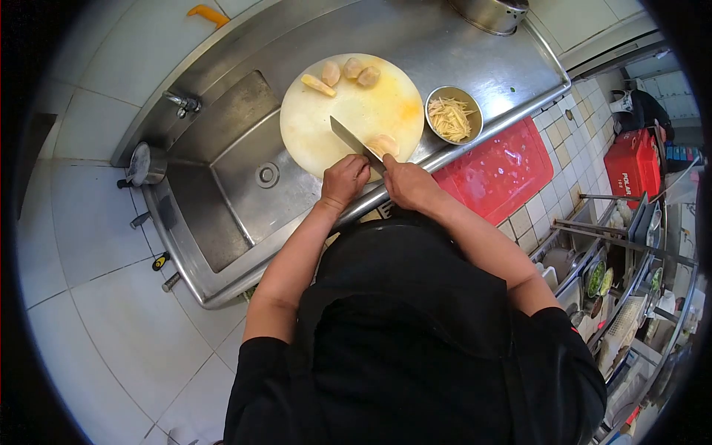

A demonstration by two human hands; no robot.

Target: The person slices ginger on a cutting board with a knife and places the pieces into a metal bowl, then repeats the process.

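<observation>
My right hand [406, 182] is closed around the handle of a kitchen knife [347, 136], whose broad blade points up and left over the round white cutting board [304, 133]. Close by the blade's lower side is my left hand [346, 180], its fingers curled in at the board's near edge; what they hold, if anything, is hidden. Pale slices [383, 145] lie just right of the blade. Several peeled root pieces [331, 72], looking like ginger, rest at the board's far side. A round metal bowl [429, 122] of thin pale strips [451, 119] stands right of the board.
The board sits on a steel sink counter [512, 70], beside a sink basin [222, 174] with a tap [183, 104]. A metal pot [489, 13] stands at the back. Below the counter's edge is a red lid-like surface [504, 170]. Shelving with containers [595, 278] stands at right.
</observation>
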